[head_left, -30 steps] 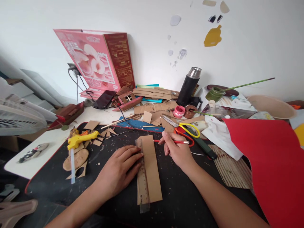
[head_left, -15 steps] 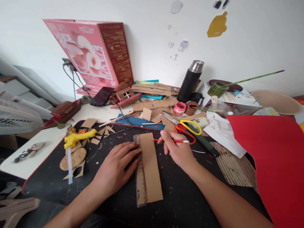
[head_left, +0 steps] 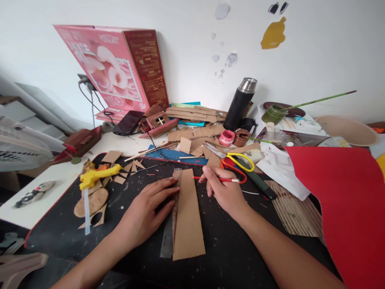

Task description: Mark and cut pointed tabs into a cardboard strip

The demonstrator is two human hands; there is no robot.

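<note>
A strip of brown cardboard (head_left: pixel 189 216) lies lengthwise in front of me on the black mat. Along its left side is a clear ruler (head_left: pixel 167 241), its lower end angled out to the left over the mat. My left hand (head_left: pixel 147 206) rests palm down with extended fingers, the fingertips on the ruler's upper part. Between the fingers of my right hand (head_left: pixel 224 192) is a red pencil (head_left: pixel 229 180), its tip pointing left by the strip's upper right edge. Just beyond that hand lie scissors (head_left: pixel 215 149) with yellow and orange handles.
A yellow glue gun (head_left: pixel 98 175) lies left among cardboard scraps. Paint jars (head_left: pixel 226 137) and a black thermos (head_left: pixel 239 106) stand behind. A green cutter (head_left: pixel 260 182), corrugated cardboard (head_left: pixel 296 210) and a red sheet (head_left: pixel 345 200) are at right. A pink box (head_left: pixel 111 68) leans on the wall.
The ruler has swung at its lower end to the left, off most of the cardboard strip. My left hand has shifted slightly with it; my right hand keeps its pencil grip nearly unmoved.
</note>
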